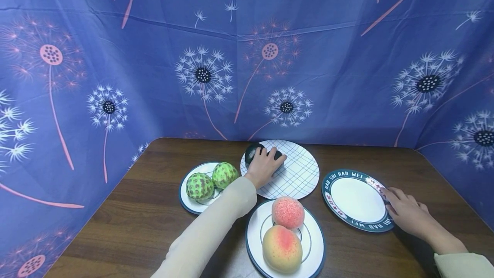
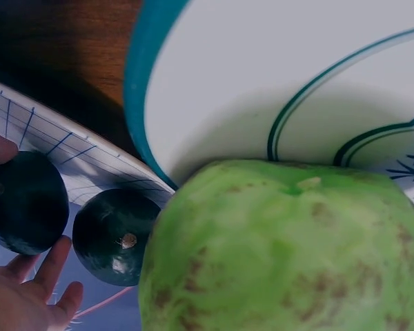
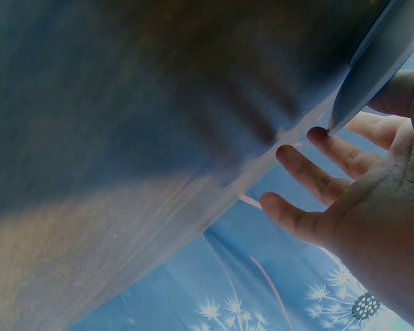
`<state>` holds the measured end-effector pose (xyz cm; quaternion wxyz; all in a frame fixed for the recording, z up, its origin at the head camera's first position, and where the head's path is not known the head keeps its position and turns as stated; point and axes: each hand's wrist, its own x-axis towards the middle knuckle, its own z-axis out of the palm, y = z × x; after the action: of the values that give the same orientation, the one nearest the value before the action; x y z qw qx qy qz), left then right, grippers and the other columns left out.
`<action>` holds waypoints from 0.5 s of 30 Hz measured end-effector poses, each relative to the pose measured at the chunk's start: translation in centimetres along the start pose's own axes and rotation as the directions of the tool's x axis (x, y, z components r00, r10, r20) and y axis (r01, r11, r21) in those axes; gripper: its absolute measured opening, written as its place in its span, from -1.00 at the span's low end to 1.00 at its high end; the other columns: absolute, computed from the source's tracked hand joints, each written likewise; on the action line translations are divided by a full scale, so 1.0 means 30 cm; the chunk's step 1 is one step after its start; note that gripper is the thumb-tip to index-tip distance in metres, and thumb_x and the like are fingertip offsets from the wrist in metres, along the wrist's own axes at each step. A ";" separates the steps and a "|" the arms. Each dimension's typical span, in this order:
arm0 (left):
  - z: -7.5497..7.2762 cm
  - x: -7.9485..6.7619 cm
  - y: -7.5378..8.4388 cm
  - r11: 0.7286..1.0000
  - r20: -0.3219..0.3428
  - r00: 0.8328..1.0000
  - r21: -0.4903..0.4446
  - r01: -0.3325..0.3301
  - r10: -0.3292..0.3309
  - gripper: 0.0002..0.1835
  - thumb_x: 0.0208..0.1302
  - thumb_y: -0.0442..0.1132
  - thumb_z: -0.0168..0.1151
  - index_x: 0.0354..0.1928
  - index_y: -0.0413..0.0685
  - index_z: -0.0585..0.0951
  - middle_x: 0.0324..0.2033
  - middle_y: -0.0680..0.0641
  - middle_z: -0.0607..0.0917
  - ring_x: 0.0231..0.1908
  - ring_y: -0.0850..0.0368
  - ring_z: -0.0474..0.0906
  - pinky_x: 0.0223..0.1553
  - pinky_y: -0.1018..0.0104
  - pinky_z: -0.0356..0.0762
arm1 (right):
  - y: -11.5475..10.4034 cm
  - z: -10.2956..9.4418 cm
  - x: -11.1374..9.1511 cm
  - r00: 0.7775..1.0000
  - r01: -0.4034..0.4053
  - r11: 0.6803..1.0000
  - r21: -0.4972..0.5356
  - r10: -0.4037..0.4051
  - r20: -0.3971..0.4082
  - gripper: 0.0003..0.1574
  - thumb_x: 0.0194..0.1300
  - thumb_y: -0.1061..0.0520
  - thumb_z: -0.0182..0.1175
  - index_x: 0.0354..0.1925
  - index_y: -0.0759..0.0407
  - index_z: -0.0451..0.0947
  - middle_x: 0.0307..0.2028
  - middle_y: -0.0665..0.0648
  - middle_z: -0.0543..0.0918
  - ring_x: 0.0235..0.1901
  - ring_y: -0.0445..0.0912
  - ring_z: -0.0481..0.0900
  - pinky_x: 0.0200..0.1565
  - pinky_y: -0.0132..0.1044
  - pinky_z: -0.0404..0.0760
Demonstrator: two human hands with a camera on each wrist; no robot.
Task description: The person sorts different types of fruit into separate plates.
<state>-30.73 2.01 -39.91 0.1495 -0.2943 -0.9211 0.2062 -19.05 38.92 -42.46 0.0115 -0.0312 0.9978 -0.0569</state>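
On the grid-patterned round plate (image 1: 297, 179) are two round dark green fruits. My left hand (image 1: 264, 168) reaches over this plate and grips the right-hand fruit (image 2: 33, 203), thumb on one side and fingers on the other. The second dark fruit (image 2: 116, 236) sits close beside it, its brown stem scar showing. At the right, my right hand (image 1: 411, 211) is at the edge of the green-rimmed plate (image 1: 360, 198), thumb over the rim. In the right wrist view its fingers (image 3: 297, 217) extend loosely past the plate's edge.
Left of the grid plate, a white plate (image 1: 189, 198) carries two bumpy green fruits (image 1: 200, 186). At the front, another white plate (image 1: 252, 231) holds a pink textured fruit (image 1: 287, 212) and a peach (image 1: 282, 250). A blue dandelion-print cloth (image 1: 328, 76) hangs behind the wooden table (image 1: 127, 205).
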 end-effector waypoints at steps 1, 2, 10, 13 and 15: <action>0.000 -0.001 0.000 1.000 -0.003 1.000 -0.002 -0.001 0.001 -0.27 0.08 0.19 0.20 0.26 0.37 0.10 0.23 -0.10 0.30 0.12 -0.09 0.39 0.19 0.01 0.29 | 0.000 0.000 0.000 1.000 -0.001 1.000 0.000 0.001 0.001 -0.33 0.21 0.19 0.07 0.21 0.46 0.14 0.10 0.57 0.15 0.00 0.52 0.14 -0.12 0.48 0.13; -0.001 -0.001 0.000 1.000 -0.005 1.000 -0.007 -0.002 0.002 -0.26 0.07 0.20 0.20 0.26 0.37 0.10 0.23 -0.10 0.30 0.12 -0.09 0.39 0.19 0.01 0.29 | 0.000 0.000 0.000 1.000 -0.001 1.000 0.000 0.001 0.000 -0.33 0.21 0.19 0.07 0.21 0.46 0.14 0.10 0.57 0.15 0.00 0.52 0.14 -0.12 0.48 0.13; -0.020 -0.004 -0.001 1.000 -0.021 1.000 -0.028 -0.004 0.004 -0.19 0.03 0.26 0.21 0.29 0.35 0.07 0.23 -0.10 0.30 0.12 -0.07 0.38 0.19 0.00 0.28 | 0.000 -0.002 -0.002 1.000 0.001 1.000 0.005 -0.001 0.001 -0.34 0.21 0.19 0.06 0.21 0.45 0.13 0.10 0.57 0.14 0.00 0.52 0.14 -0.12 0.48 0.12; -0.030 -0.004 -0.001 0.998 -0.039 0.999 -0.053 -0.015 0.012 -0.18 0.02 0.24 0.23 0.29 0.33 0.07 0.22 -0.10 0.31 0.11 -0.07 0.39 0.18 -0.01 0.29 | 0.000 -0.003 -0.003 1.000 0.005 1.000 0.007 -0.005 0.002 -0.33 0.21 0.18 0.06 0.21 0.45 0.13 0.10 0.57 0.14 0.00 0.53 0.14 -0.12 0.48 0.12; -0.037 -0.003 0.000 0.997 -0.063 0.998 -0.069 -0.025 0.020 -0.20 0.03 0.21 0.24 0.28 0.32 0.09 0.21 -0.11 0.32 0.09 -0.08 0.40 0.16 -0.01 0.31 | -0.001 -0.004 -0.003 1.000 0.007 1.000 0.006 -0.007 0.003 -0.33 0.21 0.18 0.06 0.21 0.45 0.13 0.10 0.57 0.15 -0.01 0.53 0.15 -0.12 0.48 0.13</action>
<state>-30.22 2.30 -38.96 0.1652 -0.3160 -0.9194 0.1662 -18.97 38.91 -42.33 0.0131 -0.0350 0.9975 -0.0598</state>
